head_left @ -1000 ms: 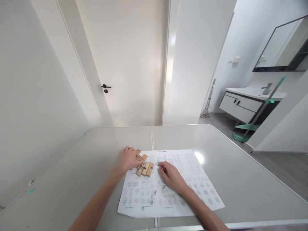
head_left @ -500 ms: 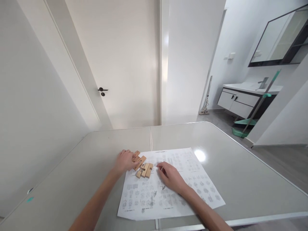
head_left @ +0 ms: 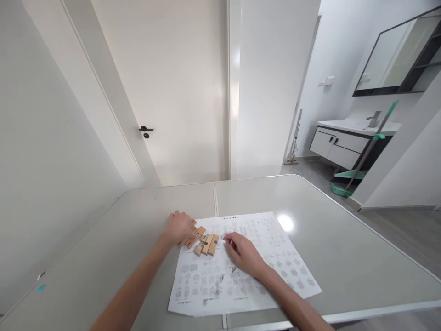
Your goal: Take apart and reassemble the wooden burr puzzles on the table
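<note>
A home interior: beyond a pale grey, metal-edged table point(head_left: 344, 262) stands 1 plain off-white door point(head_left: 179, 87) with a black metal lever handle point(head_left: 146, 129). At right are a white, dark-trimmed washbasin cabinet point(head_left: 336, 148), a dark-framed rectangular mirror point(head_left: 391, 57) and what looks like a green plastic dustpan point(head_left: 341, 190).

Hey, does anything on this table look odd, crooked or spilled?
I see no spill. A small teal spot near the left edge of the table stands out against the plain grey top. The paper sheet lies slightly askew, its near-left corner seemingly clipped or bent.
</note>
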Demonstrator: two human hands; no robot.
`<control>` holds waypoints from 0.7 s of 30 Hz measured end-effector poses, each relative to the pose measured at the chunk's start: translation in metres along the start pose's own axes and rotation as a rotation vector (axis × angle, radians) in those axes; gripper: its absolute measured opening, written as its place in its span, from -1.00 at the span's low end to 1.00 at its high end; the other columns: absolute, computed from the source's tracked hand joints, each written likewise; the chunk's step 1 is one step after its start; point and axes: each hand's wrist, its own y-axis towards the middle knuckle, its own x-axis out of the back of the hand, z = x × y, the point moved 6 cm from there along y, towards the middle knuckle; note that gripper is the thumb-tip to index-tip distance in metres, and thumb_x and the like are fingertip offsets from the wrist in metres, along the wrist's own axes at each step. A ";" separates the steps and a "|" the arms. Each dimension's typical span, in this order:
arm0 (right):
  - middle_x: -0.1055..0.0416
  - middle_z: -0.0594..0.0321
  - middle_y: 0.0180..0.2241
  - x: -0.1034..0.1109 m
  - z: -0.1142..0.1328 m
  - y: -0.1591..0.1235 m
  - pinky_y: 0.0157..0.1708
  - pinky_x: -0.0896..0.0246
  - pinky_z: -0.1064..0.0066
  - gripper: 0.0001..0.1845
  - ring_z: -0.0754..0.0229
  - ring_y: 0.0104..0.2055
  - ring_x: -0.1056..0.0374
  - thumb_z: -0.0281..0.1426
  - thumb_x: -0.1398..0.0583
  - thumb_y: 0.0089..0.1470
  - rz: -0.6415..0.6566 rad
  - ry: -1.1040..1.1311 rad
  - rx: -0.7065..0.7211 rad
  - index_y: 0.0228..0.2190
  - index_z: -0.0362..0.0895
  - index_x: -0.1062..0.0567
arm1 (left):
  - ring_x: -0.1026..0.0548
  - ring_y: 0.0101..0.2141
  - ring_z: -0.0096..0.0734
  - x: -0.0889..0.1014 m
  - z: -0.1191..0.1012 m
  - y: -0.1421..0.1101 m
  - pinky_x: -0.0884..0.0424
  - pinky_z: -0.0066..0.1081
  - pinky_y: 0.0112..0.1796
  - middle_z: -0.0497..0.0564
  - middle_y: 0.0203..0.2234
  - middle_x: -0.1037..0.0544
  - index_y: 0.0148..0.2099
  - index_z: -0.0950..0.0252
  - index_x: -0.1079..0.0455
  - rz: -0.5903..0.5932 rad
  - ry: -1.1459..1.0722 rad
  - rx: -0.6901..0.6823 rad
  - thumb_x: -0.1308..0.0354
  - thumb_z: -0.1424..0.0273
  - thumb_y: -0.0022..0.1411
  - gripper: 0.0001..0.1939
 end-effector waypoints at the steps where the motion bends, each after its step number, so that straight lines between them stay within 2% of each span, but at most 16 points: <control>1: -0.51 0.15 -0.24 0.000 0.000 0.000 -0.24 -0.31 0.28 -0.79 0.08 -0.25 -0.42 -0.37 -0.03 0.37 0.000 0.000 -0.003 -0.12 -0.07 -0.46 | -0.48 0.03 0.22 0.000 -0.001 0.002 -0.36 -0.08 -0.01 0.29 -0.14 -0.64 -0.22 0.26 -0.59 0.018 0.007 -0.003 -0.38 0.10 -0.14 -0.55; 5: -0.51 0.16 -0.25 0.000 0.000 0.000 -0.24 -0.31 0.28 -0.79 0.07 -0.24 -0.42 -0.36 -0.03 0.37 0.001 0.002 -0.001 -0.12 -0.07 -0.46 | -0.50 0.00 0.19 0.001 -0.006 0.009 -0.37 -0.09 -0.03 0.28 -0.14 -0.64 -0.24 0.25 -0.59 0.074 0.038 -0.013 -0.38 0.11 -0.20 -0.54; 11: -0.51 0.16 -0.25 0.001 0.000 0.000 -0.25 -0.30 0.29 -0.79 0.07 -0.24 -0.43 -0.36 -0.03 0.38 -0.004 0.007 0.000 -0.13 -0.07 -0.46 | -0.50 0.00 0.17 0.003 -0.009 0.011 -0.37 -0.10 -0.03 0.27 -0.14 -0.64 -0.27 0.24 -0.59 0.096 0.074 -0.053 -0.37 0.05 -0.21 -0.53; 21: -0.52 0.15 -0.25 0.001 0.000 0.000 -0.23 -0.31 0.28 -0.78 0.08 -0.25 -0.42 -0.35 -0.03 0.38 -0.020 0.021 0.004 -0.12 -0.08 -0.47 | -0.52 -0.03 0.20 0.004 -0.003 0.005 -0.39 -0.06 -0.02 0.32 -0.13 -0.62 -0.22 0.29 -0.61 0.073 0.082 -0.095 -0.35 -0.01 -0.21 -0.44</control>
